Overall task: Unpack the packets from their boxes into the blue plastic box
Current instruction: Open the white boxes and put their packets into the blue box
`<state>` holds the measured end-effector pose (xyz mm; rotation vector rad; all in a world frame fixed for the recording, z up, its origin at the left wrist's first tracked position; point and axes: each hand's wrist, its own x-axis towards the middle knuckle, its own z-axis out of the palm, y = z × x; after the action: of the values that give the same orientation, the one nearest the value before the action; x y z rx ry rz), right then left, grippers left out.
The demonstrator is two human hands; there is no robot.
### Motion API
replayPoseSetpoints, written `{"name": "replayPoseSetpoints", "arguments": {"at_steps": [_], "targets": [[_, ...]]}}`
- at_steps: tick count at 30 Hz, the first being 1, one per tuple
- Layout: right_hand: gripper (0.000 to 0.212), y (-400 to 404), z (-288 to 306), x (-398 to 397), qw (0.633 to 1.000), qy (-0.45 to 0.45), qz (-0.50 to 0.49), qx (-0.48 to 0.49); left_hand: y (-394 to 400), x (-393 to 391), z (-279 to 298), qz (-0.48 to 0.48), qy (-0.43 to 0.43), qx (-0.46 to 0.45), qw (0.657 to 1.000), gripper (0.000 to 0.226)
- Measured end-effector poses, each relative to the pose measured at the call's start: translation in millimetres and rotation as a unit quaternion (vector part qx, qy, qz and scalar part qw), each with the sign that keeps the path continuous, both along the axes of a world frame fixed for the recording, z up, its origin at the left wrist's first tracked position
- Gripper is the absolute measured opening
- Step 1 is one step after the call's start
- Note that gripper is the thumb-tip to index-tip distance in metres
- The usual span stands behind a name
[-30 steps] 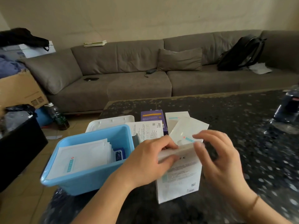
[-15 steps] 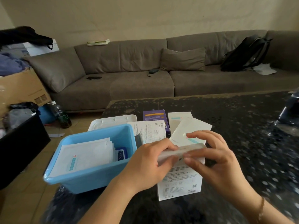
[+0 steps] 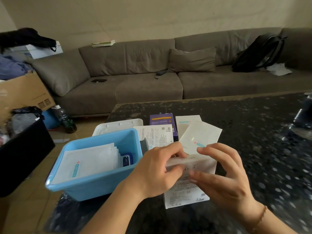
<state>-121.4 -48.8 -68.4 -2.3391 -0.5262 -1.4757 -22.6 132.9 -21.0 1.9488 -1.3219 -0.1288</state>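
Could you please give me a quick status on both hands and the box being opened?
Left hand grips white box top. Right hand fingers on its top flap. Box upright on table, unopened. Blue plastic box beside it holds packets. Nothing blocking.

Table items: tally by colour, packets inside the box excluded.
Blue: 1, plastic box
Purple: 1, small box
White: 5: lid, leaflet, two loose packets, held box
Total: 7

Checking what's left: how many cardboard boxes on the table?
3: white box in both hands, printed white box behind the blue bin, purple box farther back. Others may be hidden.
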Motion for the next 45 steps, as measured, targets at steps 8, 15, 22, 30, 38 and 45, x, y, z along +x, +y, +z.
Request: {"name": "replayPoseSetpoints", "arguments": {"at_steps": [8,15,22,30,38,45], "targets": [[0.007,-7,-1,3,0.991,-0.037,-0.036,-0.124,-1,-2,-2,-0.003,-0.044,-0.028,0.999,0.012],[0.015,-13,-5,12,0.985,-0.05,-0.041,-0.16,-9,-3,-5,0.034,-0.125,-0.069,0.989,0.024],[0.033,-21,-31,1,0.981,0.033,-0.06,-0.184,-7,-12,6,0.063,-0.16,0.022,0.985,0.026],[0.041,-22,-6,-43,0.957,0.144,0.114,0.223,-5,-36,15,0.021,-0.274,0.069,0.959,0.036],[0.064,-82,17,-38,0.849,0.443,0.143,0.25,-31,-16,4,-0.1,-0.235,-0.132,0.958,0.026],[0.057,-113,8,-26,0.675,0.559,0.189,0.443,-70,4,-37,-0.036,-0.168,-0.181,0.968,0.046]]}}
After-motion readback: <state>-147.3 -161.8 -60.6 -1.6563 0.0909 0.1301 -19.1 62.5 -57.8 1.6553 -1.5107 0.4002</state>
